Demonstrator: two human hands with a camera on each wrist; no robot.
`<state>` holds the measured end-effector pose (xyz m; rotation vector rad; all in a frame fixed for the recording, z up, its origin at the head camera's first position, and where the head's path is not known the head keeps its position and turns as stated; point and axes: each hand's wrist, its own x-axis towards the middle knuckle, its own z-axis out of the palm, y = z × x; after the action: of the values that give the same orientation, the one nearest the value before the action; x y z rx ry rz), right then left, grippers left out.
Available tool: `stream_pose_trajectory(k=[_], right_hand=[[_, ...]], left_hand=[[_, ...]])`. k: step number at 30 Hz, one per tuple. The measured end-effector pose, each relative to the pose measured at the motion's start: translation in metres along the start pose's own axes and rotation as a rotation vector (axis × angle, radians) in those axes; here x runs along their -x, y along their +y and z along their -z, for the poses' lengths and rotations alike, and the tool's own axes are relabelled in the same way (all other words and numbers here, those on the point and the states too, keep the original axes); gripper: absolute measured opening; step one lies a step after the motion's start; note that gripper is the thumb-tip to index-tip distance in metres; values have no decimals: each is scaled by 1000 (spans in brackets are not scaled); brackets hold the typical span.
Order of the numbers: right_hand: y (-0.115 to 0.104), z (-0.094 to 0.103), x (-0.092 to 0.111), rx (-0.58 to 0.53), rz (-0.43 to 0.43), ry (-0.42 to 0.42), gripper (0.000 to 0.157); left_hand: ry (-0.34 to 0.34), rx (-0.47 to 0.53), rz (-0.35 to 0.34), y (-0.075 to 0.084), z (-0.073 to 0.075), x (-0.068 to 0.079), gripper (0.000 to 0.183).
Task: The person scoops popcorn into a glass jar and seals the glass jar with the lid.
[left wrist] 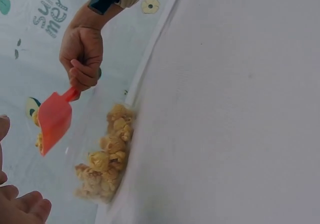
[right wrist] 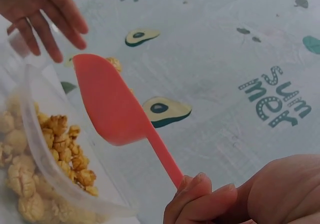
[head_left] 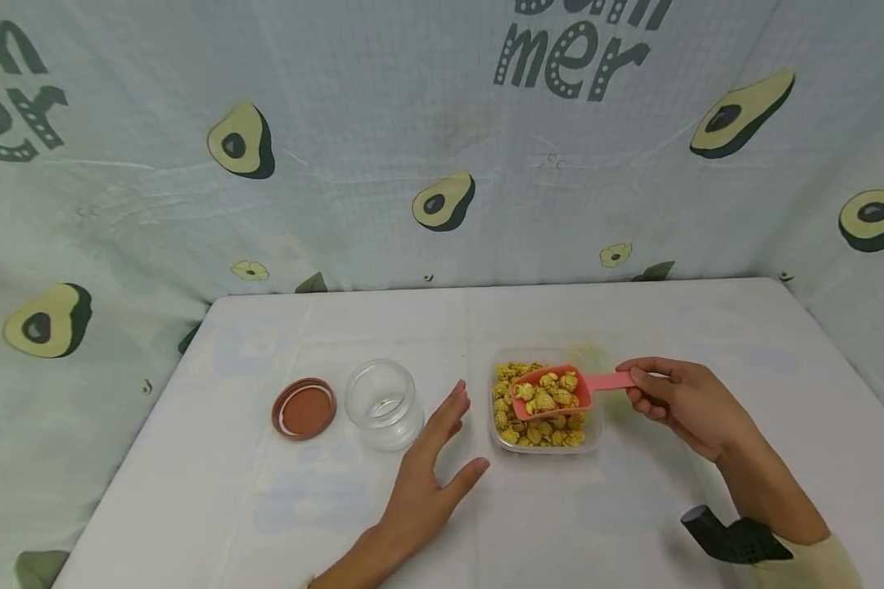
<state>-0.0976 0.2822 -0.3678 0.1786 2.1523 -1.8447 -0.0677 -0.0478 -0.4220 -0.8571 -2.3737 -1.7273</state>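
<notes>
A pinkish-red scoop (head_left: 552, 393) heaped with yellow popcorn is held by its handle in my right hand (head_left: 681, 405), thumb and fingers pinching the end. It hovers over a clear plastic tub (head_left: 593, 438) that has more popcorn (head_left: 538, 433) inside. In the right wrist view the scoop (right wrist: 110, 104) is seen from its underside, above the tub's rim. My left hand (head_left: 427, 483) holds nothing, its fingers extended and thumb spread, between the tub and a clear glass jar (head_left: 383, 409). The jar stands without a lid, just beyond the left fingers.
A reddish-brown round lid (head_left: 304, 409) lies left of the jar, its inner side up. All of it is on a white-covered table (head_left: 545, 523). Behind hangs a pale curtain (head_left: 354, 213) printed with avocados. A black device (head_left: 737, 536) is worn on the right wrist.
</notes>
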Motion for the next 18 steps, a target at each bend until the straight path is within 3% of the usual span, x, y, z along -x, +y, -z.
stream_pose_trajectory(k=[7,14,16,18], right_hand=[[-11,-7,-3,-6,27,-20,49],[-24,-18,-6,-19,40,-32,48],[-27,-23,-7,-23,47,-37,47],[-31,-28,-9,-28,55,-41,46]], left_hand=[[58,88,-76,14,29,9,77],[267,151,-362,26,63,8,53],[322,137,-365,25,72,10,54],[353,104,-317,17,81,12,60]])
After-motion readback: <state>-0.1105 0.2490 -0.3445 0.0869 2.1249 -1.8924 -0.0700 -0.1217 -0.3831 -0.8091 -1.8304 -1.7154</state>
